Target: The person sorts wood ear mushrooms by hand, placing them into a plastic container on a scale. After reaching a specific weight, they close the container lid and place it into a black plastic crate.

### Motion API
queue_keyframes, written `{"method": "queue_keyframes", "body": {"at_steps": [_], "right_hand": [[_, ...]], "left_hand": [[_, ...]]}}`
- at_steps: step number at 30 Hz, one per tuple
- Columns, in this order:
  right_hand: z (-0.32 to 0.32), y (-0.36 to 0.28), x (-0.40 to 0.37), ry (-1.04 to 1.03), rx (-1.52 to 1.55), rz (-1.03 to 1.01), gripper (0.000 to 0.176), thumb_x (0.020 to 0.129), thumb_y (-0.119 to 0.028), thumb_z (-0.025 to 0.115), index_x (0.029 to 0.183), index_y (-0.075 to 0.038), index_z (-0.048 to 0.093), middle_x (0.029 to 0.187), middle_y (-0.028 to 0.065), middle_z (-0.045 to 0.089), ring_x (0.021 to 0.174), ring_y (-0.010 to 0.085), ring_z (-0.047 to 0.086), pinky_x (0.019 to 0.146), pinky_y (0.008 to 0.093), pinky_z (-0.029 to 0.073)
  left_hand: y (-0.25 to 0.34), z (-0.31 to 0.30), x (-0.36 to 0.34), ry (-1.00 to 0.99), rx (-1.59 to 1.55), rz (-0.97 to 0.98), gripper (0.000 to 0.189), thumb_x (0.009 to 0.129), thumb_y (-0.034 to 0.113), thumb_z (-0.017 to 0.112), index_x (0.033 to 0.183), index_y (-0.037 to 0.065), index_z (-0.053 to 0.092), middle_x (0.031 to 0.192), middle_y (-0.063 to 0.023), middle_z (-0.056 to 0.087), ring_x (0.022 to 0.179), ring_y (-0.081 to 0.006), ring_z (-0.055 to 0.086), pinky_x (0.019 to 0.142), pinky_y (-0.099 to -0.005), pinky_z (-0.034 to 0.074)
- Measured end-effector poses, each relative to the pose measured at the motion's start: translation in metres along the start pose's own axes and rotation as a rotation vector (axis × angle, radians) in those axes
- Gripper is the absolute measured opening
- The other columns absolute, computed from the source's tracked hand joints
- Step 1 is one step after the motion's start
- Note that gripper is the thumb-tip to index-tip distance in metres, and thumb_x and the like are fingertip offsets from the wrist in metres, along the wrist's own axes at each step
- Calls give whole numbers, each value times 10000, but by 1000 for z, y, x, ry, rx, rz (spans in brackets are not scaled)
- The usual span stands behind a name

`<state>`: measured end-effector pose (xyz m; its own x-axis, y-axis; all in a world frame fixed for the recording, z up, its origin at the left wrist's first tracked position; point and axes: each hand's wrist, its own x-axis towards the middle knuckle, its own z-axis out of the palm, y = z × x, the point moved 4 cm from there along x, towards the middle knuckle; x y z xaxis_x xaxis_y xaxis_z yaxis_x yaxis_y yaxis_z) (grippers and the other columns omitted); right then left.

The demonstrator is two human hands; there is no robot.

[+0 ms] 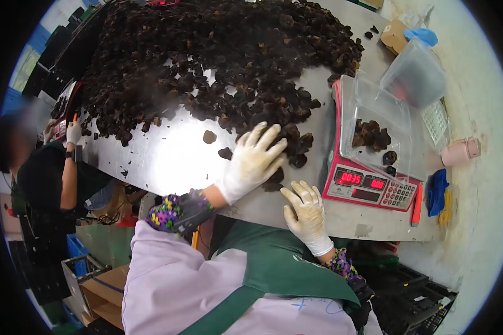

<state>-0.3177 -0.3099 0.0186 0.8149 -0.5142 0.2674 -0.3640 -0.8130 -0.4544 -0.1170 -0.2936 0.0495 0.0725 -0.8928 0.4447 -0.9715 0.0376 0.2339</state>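
Note:
My left hand (254, 162), in a white glove, reaches over the metal table with its fingers spread at the near edge of a heap of dark brown, mushroom-like pieces (246, 61). A few pieces (299, 148) lie beside its fingertips, and another is partly hidden under the palm. Nearer the table's front edge, my gloved right hand (307, 216) has its fingers stretched out and nothing visible in them. To its right stands a red and white digital scale (369, 187) with lit red digits. On the scale a clear plastic container (397, 111) holds several dark pieces (371, 134).
Behind the scale is a translucent plastic box (416, 72). A pink cup (461, 152), a blue cloth-like item (437, 192) and a red-handled tool (416, 206) lie at the right. Another person (44, 173) works at the left. Black crates (413, 296) stand below the table.

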Motion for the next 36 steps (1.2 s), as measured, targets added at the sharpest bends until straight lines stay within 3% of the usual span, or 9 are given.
{"method": "queue_keyframes", "body": {"at_steps": [7, 9, 14, 22, 25, 26, 29, 31, 36], "right_hand": [[0, 0, 1, 29, 2, -23, 437, 848, -172, 673, 1283, -160, 631, 1314, 112, 544, 1291, 325, 488, 1103, 513, 358], [1, -1, 2, 28, 2, -25, 431, 848, -173, 674, 1276, -159, 634, 1307, 110, 545, 1290, 324, 487, 1103, 512, 359], [2, 0, 3, 46, -4, -19, 407, 836, -160, 692, 1241, -148, 656, 1297, 102, 547, 1280, 319, 484, 1095, 510, 367], [2, 0, 5, 57, 8, -20, 398, 831, -135, 693, 1228, -139, 661, 1268, 111, 561, 1254, 323, 504, 1077, 496, 381], [1, 1, 4, 59, 18, -8, 393, 836, -141, 692, 1228, -141, 660, 1270, 113, 562, 1259, 323, 506, 1083, 493, 378], [0, 1, 4, 50, 25, -9, 392, 840, -144, 691, 1230, -143, 658, 1270, 113, 563, 1262, 322, 506, 1086, 494, 378], [-1, 1, 4, 52, 37, 11, 383, 849, -152, 688, 1230, -144, 653, 1268, 110, 563, 1272, 319, 501, 1092, 492, 377], [-2, 0, 5, 72, 67, -2, 380, 821, -110, 690, 1200, -133, 672, 1258, 125, 570, 1247, 342, 518, 1064, 496, 395], [-2, 2, 7, 66, 92, -4, 372, 821, -110, 694, 1192, -130, 672, 1254, 123, 568, 1240, 341, 517, 1061, 497, 397]], "left_hand": [[-85, -24, -49, 125, 374, -505, 357, 899, 203, 686, 1255, 201, 655, 1409, -130, 543, 1330, -384, 448, 1121, -517, 306], [-113, -37, -57, 186, 403, -535, 306, 888, 190, 684, 1193, 212, 688, 1370, -132, 558, 1285, -372, 480, 1049, -529, 372], [-112, -58, -23, 382, 118, -403, 250, 859, 101, 723, 1106, 145, 729, 1170, -111, 669, 959, -287, 667, 847, -358, 524], [-94, -2, 118, 200, 166, -81, 159, 830, 158, 710, 981, 184, 751, 878, -52, 646, 929, -260, 635, 779, -398, 530], [-113, 27, 141, -43, 297, -93, 90, 826, 201, 714, 901, 180, 758, 886, -47, 666, 910, -276, 646, 779, -407, 532], [-125, 29, 145, 22, 249, -183, 79, 824, 248, 715, 829, 181, 756, 872, -42, 681, 869, -288, 655, 773, -415, 531], [-141, 8, 149, 203, 416, -342, 148, 837, 265, 710, 963, 194, 745, 895, -41, 697, 881, -285, 668, 776, -439, 522], [-135, -1, 150, 306, 434, -238, 238, 840, 263, 716, 1070, 200, 716, 936, -50, 695, 910, -286, 665, 781, -449, 518], [-102, 35, 172, -91, 66, -50, 295, 832, 267, 726, 1112, 177, 713, 1001, -79, 704, 963, -295, 667, 836, -414, 538]]}}
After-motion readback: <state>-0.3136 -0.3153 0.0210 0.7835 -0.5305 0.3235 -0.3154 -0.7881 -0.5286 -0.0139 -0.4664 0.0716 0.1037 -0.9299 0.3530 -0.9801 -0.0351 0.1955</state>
